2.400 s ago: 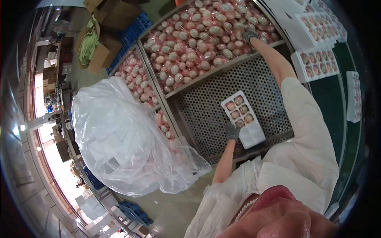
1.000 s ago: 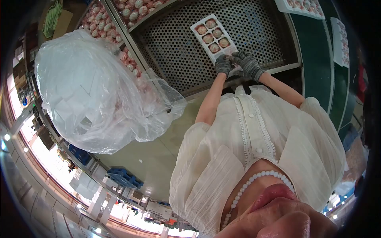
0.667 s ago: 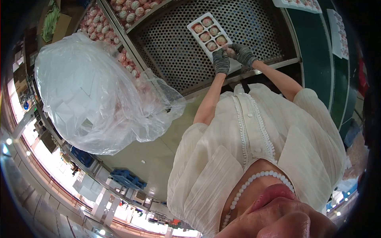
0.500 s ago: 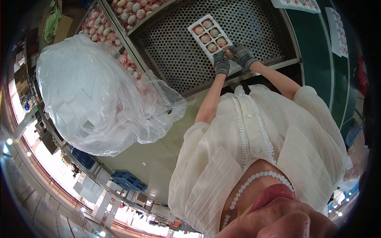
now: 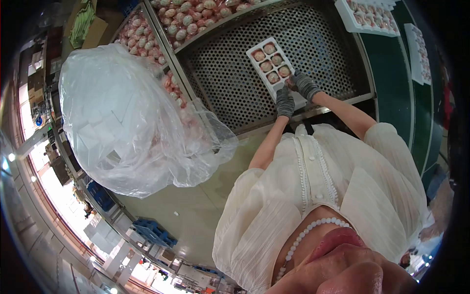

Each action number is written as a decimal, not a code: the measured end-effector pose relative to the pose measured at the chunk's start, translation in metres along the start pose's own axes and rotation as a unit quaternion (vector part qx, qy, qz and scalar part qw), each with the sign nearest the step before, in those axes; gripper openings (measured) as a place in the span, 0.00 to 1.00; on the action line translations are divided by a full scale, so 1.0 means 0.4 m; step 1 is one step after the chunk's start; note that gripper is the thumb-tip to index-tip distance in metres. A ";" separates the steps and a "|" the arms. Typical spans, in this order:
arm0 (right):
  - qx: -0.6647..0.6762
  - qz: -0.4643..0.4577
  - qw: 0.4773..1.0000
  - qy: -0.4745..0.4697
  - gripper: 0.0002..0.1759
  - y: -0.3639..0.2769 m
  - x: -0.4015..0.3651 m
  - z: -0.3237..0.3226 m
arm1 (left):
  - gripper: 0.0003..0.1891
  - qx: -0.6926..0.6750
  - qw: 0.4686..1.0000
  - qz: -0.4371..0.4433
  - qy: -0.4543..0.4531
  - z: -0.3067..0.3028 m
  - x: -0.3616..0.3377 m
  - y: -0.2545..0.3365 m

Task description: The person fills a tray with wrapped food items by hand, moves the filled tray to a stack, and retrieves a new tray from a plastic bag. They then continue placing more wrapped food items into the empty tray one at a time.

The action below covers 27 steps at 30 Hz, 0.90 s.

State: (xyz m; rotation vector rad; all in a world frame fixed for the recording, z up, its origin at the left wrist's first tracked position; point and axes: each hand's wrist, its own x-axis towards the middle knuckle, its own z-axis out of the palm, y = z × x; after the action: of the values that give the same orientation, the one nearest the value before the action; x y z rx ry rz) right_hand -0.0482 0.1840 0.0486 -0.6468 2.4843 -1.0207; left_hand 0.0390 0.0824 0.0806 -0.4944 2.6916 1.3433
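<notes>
A white compartment tray (image 5: pixel 263 75) lies on the perforated metal surface, with several red-and-white wrapped balls (image 5: pixel 276 60) in its compartments. My left hand (image 5: pixel 285 103), in a grey striped glove, is at the tray's near end, its fingers bent in towards the lower compartments. Beside it, my right hand (image 5: pixel 306 86), gloved the same way, has its fingers drawn together at the tray's lower right edge. The two sets of fingertips almost meet. Whatever lies between them is too small and covered to make out.
A perforated metal work surface (image 5: pixel 220 73) with raised edges surrounds the tray. Piles of wrapped balls (image 5: pixel 188 22) fill bins beyond and to the left. A big clear plastic bag (image 5: pixel 112 122) of white pieces bulges at left. Filled trays (image 5: pixel 367 17) stand on a green belt (image 5: pixel 391 73) at right.
The whole view has shifted, so tray, hands and bins appear lower and further right. Both hands remain at the tray's near end; the balls in its far compartments look the same.
</notes>
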 end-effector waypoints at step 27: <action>-0.102 -0.121 0.982 0.106 0.15 -0.163 0.453 -0.200 | 0.18 0.065 0.997 0.028 -0.031 0.034 0.021 -0.041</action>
State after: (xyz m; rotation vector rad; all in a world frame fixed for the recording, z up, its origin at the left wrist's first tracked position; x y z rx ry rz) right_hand -0.2199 0.0888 0.1194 -0.9692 2.7737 -0.9696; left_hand 0.0358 0.0817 0.0578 -0.3607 2.7385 1.1648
